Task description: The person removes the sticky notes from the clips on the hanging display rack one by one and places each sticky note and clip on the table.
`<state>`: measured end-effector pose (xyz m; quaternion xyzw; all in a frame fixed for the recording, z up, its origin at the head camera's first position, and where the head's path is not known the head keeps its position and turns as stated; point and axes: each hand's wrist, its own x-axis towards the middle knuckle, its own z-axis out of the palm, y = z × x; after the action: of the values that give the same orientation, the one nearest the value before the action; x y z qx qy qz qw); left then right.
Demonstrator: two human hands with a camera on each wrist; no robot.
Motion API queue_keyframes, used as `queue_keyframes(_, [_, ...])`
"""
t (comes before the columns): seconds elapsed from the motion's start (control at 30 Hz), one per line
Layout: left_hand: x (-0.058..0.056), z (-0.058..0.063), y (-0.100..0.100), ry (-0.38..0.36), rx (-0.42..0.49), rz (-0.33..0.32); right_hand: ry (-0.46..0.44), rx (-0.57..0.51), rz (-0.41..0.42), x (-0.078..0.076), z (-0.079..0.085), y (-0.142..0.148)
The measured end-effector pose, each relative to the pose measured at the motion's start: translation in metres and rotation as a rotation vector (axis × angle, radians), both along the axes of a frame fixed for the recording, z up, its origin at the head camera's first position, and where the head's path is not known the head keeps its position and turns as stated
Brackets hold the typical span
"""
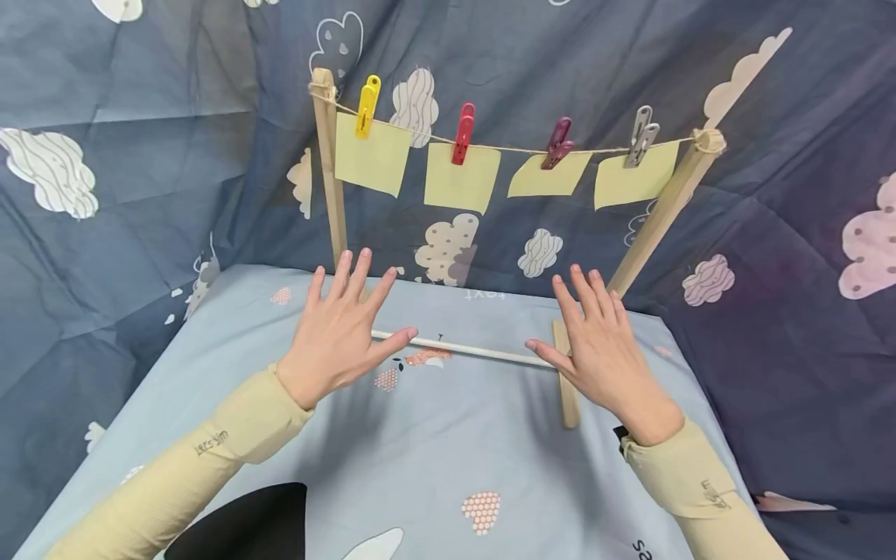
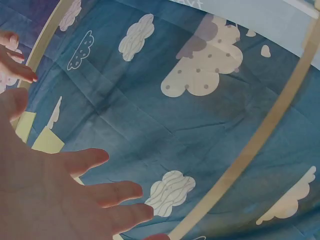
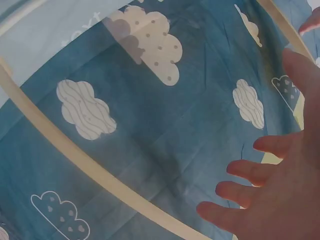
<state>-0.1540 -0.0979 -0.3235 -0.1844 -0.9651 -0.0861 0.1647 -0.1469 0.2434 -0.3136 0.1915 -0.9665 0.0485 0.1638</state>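
Note:
My left hand [image 1: 334, 334] is held up with its fingers spread, in front of the left wooden post [image 1: 329, 171]. My right hand [image 1: 603, 350] is likewise raised, palm away and fingers straight, near the right post [image 1: 665, 210]. Neither holds anything. Between the post tops runs a string [image 1: 518, 148]. Pale yellow paper squares hang from it, each under one clothespin: yellow [image 1: 367, 107], red [image 1: 463, 134], purple [image 1: 557, 145] and grey [image 1: 641, 138]. The left wrist view shows the left hand [image 2: 65, 195] with parted fingers; the right wrist view shows the right hand [image 3: 270, 185].
A thin white rod [image 1: 483, 352] joins the posts low down, and a wooden foot [image 1: 568, 397] lies under the right one. The light blue printed cloth [image 1: 420, 451] covers the surface. Dark cloud-patterned fabric [image 1: 175, 187] hangs behind. A black shape [image 1: 245, 529] sits at lower left.

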Motion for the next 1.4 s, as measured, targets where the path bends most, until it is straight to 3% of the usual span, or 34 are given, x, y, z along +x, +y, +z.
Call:
queue_keyframes(0.13, [0.000,0.001,-0.004,0.014,-0.011,0.008,0.048,-0.033,0.034,-0.001,0.009,-0.002])
queue_keyframes(0.27, [-0.002,0.006,-0.009,0.034,0.013,0.001,0.172,-0.084,0.106,-0.003,0.020,-0.004])
queue_keyframes(0.47, [-0.005,0.016,-0.017,0.119,0.219,-0.074,0.323,-0.152,0.196,-0.007,0.040,-0.012])
queue_keyframes(0.57, [-0.007,0.022,-0.020,0.174,0.325,-0.085,0.364,-0.181,0.223,-0.008,0.050,-0.017])
queue_keyframes(0.67, [-0.008,0.029,-0.022,0.174,0.452,-0.095,0.386,-0.200,0.246,-0.009,0.059,-0.024])
queue_keyframes(0.9, [-0.015,0.046,-0.027,0.090,0.748,-0.141,0.423,-0.271,0.304,-0.014,0.080,-0.044])
queue_keyframes(1.1, [-0.024,0.055,-0.027,-0.090,1.022,-0.123,0.435,-0.302,0.337,-0.018,0.096,-0.062])
queue_keyframes(1.4, [-0.038,0.059,-0.025,-0.341,1.417,-0.064,0.459,-0.427,0.411,-0.028,0.110,-0.095])
